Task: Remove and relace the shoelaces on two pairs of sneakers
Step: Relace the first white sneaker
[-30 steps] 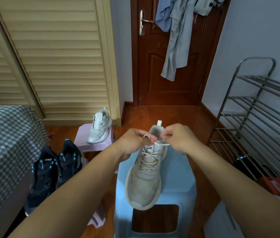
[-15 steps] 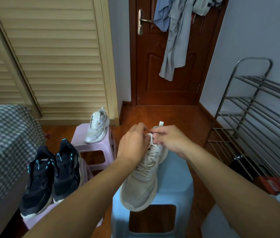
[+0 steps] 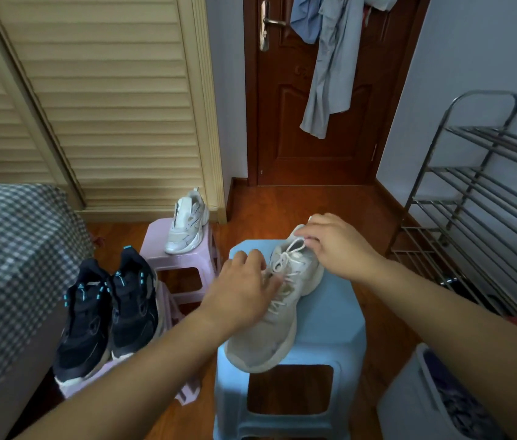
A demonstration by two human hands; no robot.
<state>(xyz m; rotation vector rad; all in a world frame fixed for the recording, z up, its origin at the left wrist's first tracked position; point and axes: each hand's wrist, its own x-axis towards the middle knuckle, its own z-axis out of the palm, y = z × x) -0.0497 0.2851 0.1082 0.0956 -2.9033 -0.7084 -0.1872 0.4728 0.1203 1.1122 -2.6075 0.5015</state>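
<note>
**Lacing white sneaker on blue stool**

Lower centre: blue stool [image 3: 330, 338] carrying white sneaker [image 3: 269, 341], toe toward camera. Left hand [image 3: 241, 296] over mid-laces, fingers curled down onto lace [image 3: 285, 258]; actual pinch not visible, can't tell. Right hand [image 3: 336, 246] at tongue end, fingertips pinching lace loop. Lower left: black sneakers [image 3: 108, 312] side by side, on a pink stool beside checked bed [image 3: 6, 249]. Mid frame, left of centre: second white sneaker [image 3: 187, 223] on pink stool [image 3: 181, 258]. Right edge: metal rack [image 3: 479, 192]. Top centre: brown door [image 3: 308, 122], clothes hanging.
</note>
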